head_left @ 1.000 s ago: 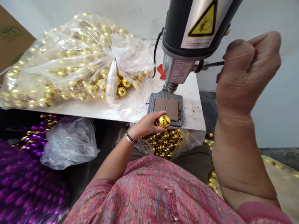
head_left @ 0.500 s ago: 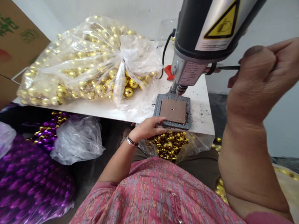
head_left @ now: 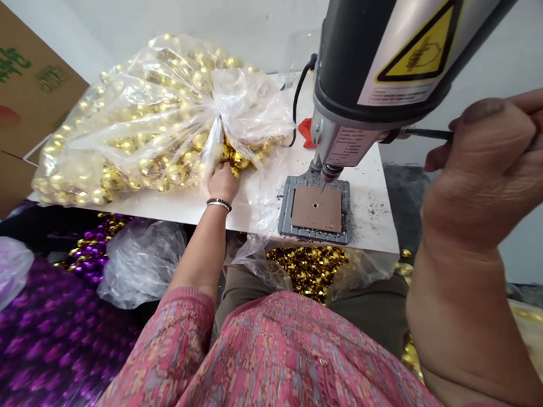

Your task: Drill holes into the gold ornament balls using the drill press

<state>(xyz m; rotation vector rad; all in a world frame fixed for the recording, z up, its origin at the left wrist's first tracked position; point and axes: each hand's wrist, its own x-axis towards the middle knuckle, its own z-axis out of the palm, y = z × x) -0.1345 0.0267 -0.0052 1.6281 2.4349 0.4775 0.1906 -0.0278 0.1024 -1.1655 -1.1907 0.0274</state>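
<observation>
My left hand is at the gathered mouth of a clear plastic bag full of shiny gold balls. Its fingers are curled in among the balls, and what they grip is hidden. At the right, my right hand is closed round the feed lever of a small bench drill press. The drill bit points down, raised above a brown square plate with a hole in it. That plate rests on the grey drill base, with no ball on it.
An open bag of gold pieces sits at my lap under the table edge. Purple balls in a bag stand at the lower left. A cardboard box is at the far left. Dark shavings lie on the white table.
My left hand has left the front edge of the drill base and moved left and away from me to the bag of gold balls. My right hand stays on the lever. The view has shifted slightly.
</observation>
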